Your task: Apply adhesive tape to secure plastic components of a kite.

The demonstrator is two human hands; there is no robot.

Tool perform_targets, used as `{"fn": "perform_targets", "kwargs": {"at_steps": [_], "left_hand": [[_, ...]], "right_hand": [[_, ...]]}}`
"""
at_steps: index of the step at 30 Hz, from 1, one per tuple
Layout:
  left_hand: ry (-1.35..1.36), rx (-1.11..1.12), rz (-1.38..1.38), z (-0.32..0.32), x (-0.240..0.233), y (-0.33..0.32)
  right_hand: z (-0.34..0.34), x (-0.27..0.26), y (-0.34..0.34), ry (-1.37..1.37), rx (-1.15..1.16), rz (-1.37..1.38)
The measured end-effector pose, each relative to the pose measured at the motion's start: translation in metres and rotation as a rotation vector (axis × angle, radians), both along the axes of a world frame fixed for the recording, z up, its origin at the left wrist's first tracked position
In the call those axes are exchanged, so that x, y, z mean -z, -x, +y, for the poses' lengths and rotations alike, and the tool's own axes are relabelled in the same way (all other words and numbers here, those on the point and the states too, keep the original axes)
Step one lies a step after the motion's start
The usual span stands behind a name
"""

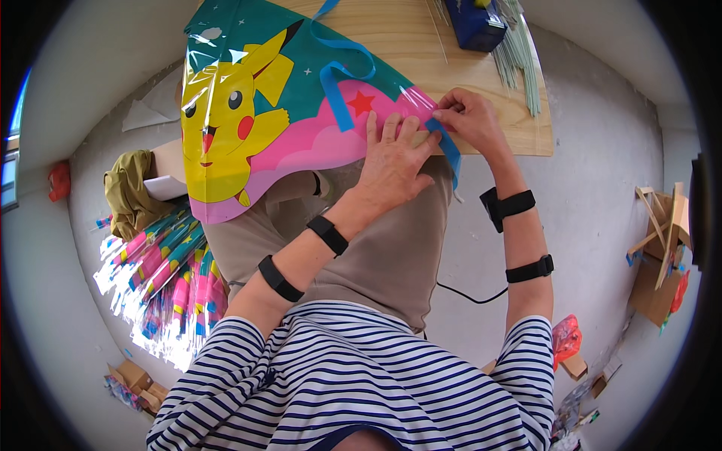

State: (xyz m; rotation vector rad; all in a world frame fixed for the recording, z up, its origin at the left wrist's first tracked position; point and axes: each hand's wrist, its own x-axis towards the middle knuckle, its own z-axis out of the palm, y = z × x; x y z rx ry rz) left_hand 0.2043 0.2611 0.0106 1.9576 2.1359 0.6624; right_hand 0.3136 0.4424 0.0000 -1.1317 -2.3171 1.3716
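A glossy plastic kite sail (271,113), printed with a yellow cartoon character on teal and pink, lies partly on the wooden table and overhangs its near edge above my lap. My left hand (395,152) presses its spread fingers on the pink part, the index fingertip at a short blue ribbon (448,149). At the sail's right corner, my right hand (471,118) pinches thumb and forefinger together beside that ribbon's upper end. Whether the pinch takes in film, ribbon or both is hidden. Another blue ribbon (338,101) curls loosely over the sail.
On the wooden table (389,28), a blue tape dispenser (476,28) stands near a bundle of thin pale rods (524,62). Many bagged printed kites (169,270) are heaped at my left, below an olive cloth (132,191). Cardboard boxes (657,282) stand far right. A black cable (474,299) crosses the floor.
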Motion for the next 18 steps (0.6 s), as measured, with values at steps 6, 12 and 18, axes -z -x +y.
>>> {"fn": "perform_targets", "kwargs": {"at_steps": [6,12,18], "left_hand": [[0.006,-0.001,-0.003,0.0,0.001,0.0],[0.012,-0.007,0.0,0.001,0.0,-0.001],[0.001,0.001,-0.017,0.0,-0.001,-0.001]], "right_hand": [[0.003,-0.006,-0.002,0.167,0.04,0.093],[-0.009,-0.012,0.004,-0.193,-0.017,-0.132],[-0.008,-0.008,0.006,-0.211,-0.005,-0.142]]}}
